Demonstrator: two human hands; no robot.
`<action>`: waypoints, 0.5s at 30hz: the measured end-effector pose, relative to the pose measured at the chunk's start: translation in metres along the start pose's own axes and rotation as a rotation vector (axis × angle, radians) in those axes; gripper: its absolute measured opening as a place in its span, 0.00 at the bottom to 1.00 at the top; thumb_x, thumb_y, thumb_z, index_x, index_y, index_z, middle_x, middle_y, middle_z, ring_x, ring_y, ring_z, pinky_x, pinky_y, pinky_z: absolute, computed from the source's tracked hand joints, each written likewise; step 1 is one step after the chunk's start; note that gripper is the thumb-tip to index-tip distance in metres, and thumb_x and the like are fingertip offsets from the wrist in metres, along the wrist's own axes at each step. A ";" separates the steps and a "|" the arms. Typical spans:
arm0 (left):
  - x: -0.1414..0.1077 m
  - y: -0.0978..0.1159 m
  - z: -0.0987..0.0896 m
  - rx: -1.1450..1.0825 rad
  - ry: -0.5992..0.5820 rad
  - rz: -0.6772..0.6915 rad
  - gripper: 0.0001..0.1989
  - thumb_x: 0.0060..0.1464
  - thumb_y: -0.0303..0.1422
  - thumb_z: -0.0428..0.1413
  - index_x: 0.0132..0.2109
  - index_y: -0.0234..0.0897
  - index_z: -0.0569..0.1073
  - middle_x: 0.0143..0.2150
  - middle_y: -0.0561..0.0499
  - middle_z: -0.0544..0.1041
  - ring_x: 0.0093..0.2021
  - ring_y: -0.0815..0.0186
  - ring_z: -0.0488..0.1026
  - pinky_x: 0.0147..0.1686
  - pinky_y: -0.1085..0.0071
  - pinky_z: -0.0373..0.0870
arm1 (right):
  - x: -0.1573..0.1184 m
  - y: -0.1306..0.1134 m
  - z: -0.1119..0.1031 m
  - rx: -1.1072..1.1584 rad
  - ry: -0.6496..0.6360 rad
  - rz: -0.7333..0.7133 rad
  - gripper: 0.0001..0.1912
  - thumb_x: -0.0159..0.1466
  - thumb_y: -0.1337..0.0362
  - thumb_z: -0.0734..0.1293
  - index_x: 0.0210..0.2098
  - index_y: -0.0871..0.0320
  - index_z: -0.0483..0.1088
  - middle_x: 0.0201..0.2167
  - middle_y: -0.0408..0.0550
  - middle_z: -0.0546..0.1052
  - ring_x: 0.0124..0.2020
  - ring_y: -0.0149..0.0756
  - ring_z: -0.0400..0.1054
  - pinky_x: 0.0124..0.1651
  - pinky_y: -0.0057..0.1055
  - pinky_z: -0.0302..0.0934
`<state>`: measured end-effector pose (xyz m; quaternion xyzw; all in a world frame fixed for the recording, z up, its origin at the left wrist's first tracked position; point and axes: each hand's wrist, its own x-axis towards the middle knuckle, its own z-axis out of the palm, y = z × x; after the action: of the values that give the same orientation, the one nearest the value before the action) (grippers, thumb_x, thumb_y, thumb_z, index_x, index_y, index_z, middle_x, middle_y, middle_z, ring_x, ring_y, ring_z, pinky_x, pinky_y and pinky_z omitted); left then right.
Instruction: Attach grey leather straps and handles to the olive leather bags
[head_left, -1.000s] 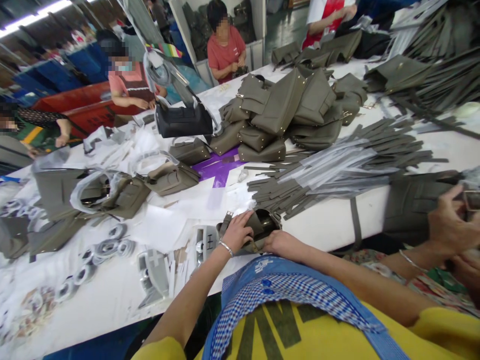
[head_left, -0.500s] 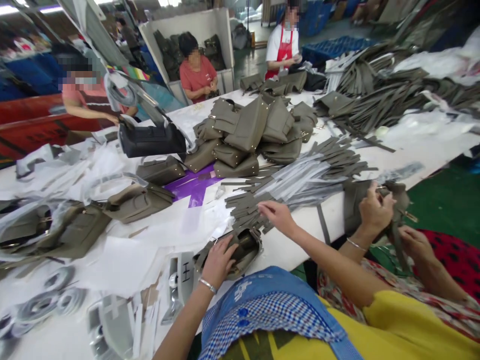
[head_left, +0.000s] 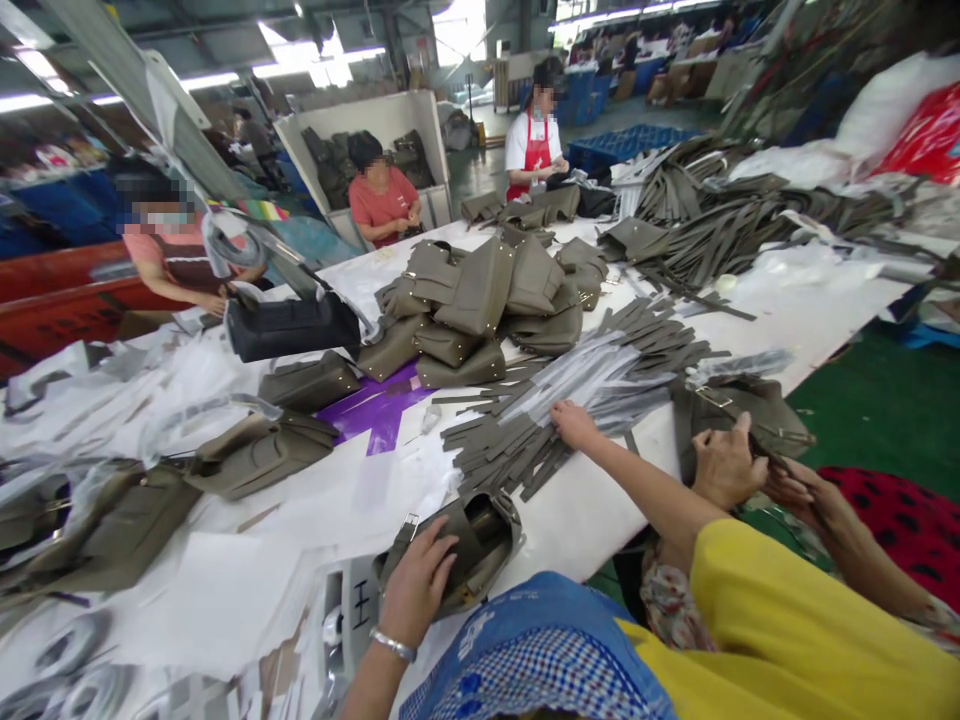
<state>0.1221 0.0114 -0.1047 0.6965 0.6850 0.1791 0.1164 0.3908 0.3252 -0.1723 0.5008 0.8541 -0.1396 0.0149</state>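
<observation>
My left hand point(head_left: 420, 585) lies on an olive-brown handbag point(head_left: 487, 540), its fingers apart over the flap beside a metal buckle point(head_left: 410, 522). The bag sits at the table edge in front of me, its mouth gaping. Farther to the right, my right hand point(head_left: 576, 425) is at a heap of olive strap pieces point(head_left: 510, 445), some partly wrapped in pale film. Its fingers are bent together against the heap, and what lies between them is hidden.
Olive handbags point(head_left: 476, 290) are piled mid-table; more bags point(head_left: 259, 455) lie left. At my right, a co-worker's hands point(head_left: 731, 465) handle another bag point(head_left: 750, 410). A black bag point(head_left: 292, 325) is at the far side. Tape rolls point(head_left: 71, 645) and white sheets point(head_left: 217, 590) lie near left.
My right hand has moved from above the near end of the strap heap rightward onto it. My left hand stays on the bag. The camera view has tilted up.
</observation>
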 end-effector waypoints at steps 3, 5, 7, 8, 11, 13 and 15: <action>0.011 0.001 -0.004 -0.025 0.025 0.009 0.13 0.57 0.31 0.50 0.47 0.45 0.74 0.57 0.49 0.70 0.53 0.60 0.71 0.51 0.60 0.73 | -0.001 0.005 0.004 0.073 0.007 0.073 0.11 0.56 0.68 0.67 0.40 0.59 0.69 0.47 0.54 0.70 0.45 0.40 0.66 0.44 0.30 0.57; 0.019 0.003 -0.006 -0.040 0.028 0.028 0.13 0.57 0.31 0.50 0.48 0.45 0.73 0.57 0.49 0.70 0.54 0.60 0.71 0.52 0.60 0.72 | -0.004 0.006 0.012 0.147 0.044 0.187 0.12 0.60 0.63 0.65 0.42 0.60 0.68 0.45 0.54 0.71 0.44 0.39 0.67 0.42 0.30 0.58; 0.026 0.006 -0.008 -0.046 0.019 0.041 0.13 0.57 0.30 0.49 0.48 0.45 0.73 0.58 0.49 0.69 0.54 0.60 0.70 0.52 0.60 0.72 | -0.006 0.006 0.023 0.246 0.065 0.325 0.15 0.64 0.57 0.60 0.41 0.62 0.69 0.40 0.55 0.74 0.41 0.39 0.69 0.39 0.30 0.59; 0.030 0.007 -0.008 -0.047 0.013 0.045 0.13 0.57 0.30 0.49 0.48 0.45 0.73 0.58 0.49 0.69 0.55 0.60 0.70 0.52 0.60 0.72 | -0.006 0.005 0.029 0.305 0.061 0.388 0.19 0.65 0.54 0.57 0.38 0.63 0.70 0.35 0.54 0.75 0.38 0.39 0.70 0.37 0.29 0.59; 0.036 0.012 -0.009 -0.047 -0.004 0.062 0.13 0.57 0.30 0.50 0.48 0.45 0.73 0.58 0.49 0.69 0.55 0.61 0.70 0.52 0.61 0.72 | -0.003 0.005 0.043 0.491 0.024 0.529 0.28 0.67 0.49 0.52 0.31 0.64 0.71 0.25 0.52 0.75 0.29 0.34 0.70 0.32 0.28 0.61; 0.037 0.014 -0.009 -0.046 -0.008 0.074 0.13 0.57 0.30 0.50 0.48 0.45 0.73 0.57 0.49 0.70 0.54 0.61 0.70 0.52 0.61 0.72 | 0.002 0.005 0.049 0.597 0.005 0.599 0.27 0.67 0.49 0.53 0.29 0.64 0.71 0.23 0.50 0.75 0.25 0.32 0.69 0.31 0.27 0.62; 0.036 0.015 -0.009 -0.050 -0.006 0.083 0.13 0.57 0.30 0.50 0.48 0.45 0.73 0.57 0.49 0.70 0.54 0.61 0.70 0.52 0.61 0.72 | 0.006 0.005 0.051 0.684 -0.010 0.663 0.22 0.66 0.51 0.57 0.32 0.64 0.71 0.25 0.48 0.74 0.25 0.29 0.68 0.31 0.28 0.64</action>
<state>0.1319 0.0464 -0.0869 0.7217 0.6506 0.1985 0.1283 0.3858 0.3199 -0.2236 0.7217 0.5533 -0.4031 -0.1031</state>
